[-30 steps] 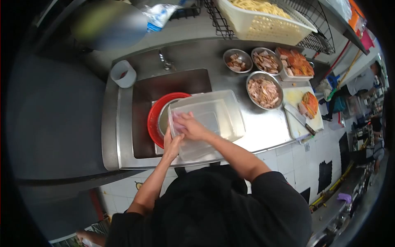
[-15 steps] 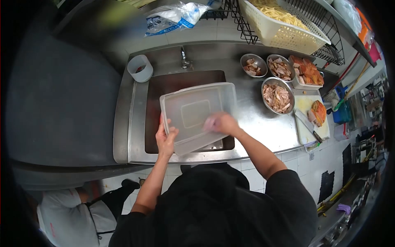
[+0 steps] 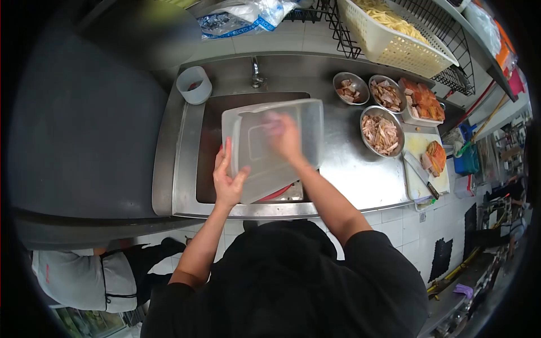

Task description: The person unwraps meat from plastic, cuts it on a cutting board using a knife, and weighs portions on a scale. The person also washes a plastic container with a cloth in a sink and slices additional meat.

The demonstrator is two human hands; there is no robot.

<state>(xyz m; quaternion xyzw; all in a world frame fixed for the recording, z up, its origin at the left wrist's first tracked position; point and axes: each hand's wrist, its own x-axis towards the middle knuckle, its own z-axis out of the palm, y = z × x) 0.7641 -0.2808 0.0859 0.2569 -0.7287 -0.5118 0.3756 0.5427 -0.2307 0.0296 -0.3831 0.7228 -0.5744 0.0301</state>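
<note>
A clear rectangular plastic container is tilted over the steel sink. My left hand grips its left side, thumb on the inner side and fingers along the outside. Inside the container, my right hand is pressed toward the upper part, closed on a pinkish cloth that is blurred by motion. Something red shows in the sink beneath the container.
Behind the sink stand a faucet and a white tub. To the right are metal bowls of sliced meat, a tray of meat and a cutting board with a knife. Another person is at lower left.
My right hand has moved up and to the left inside the container with the cloth. The container is tilted slightly differently. The person at lower left has shifted.
</note>
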